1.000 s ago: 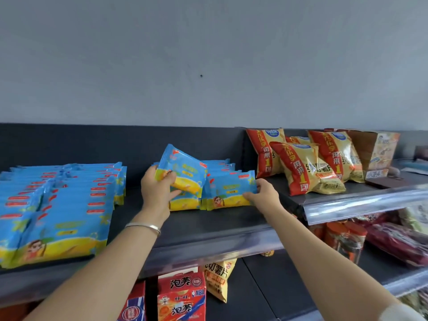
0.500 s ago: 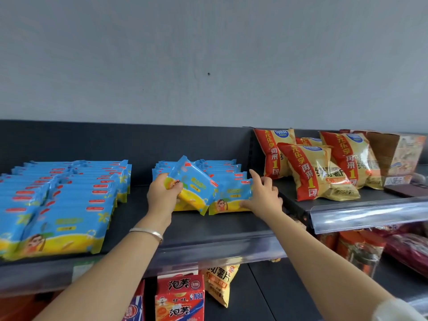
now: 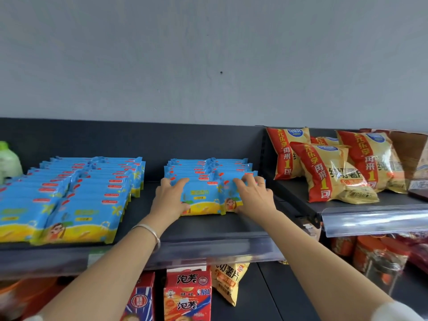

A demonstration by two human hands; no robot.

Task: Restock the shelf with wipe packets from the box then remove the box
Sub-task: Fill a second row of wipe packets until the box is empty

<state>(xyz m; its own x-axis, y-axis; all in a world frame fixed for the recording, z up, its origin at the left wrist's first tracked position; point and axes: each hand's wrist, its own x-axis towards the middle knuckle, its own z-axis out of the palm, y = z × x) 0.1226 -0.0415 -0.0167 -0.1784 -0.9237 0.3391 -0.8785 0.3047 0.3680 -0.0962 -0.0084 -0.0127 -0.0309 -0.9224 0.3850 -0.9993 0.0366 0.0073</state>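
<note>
The blue and yellow plastic wipe packets (image 3: 201,200) stand in two side-by-side rows at the middle of the dark grey metal shelf (image 3: 208,228), faces to the front, long axis running left to right. They overlap so closely that I cannot count each row. The left hand (image 3: 170,198) lies over the left end of the front left packet and the right hand (image 3: 252,195) over the front right packet (image 3: 229,200), fingers of both released and spread flat, pressing, not curled around anything. Two more rows of the same packets (image 3: 78,218) fill the shelf's left side, cut off by the frame. To the right stand four red and gold crisp bags (image 3: 328,172), one mostly hidden.
</note>
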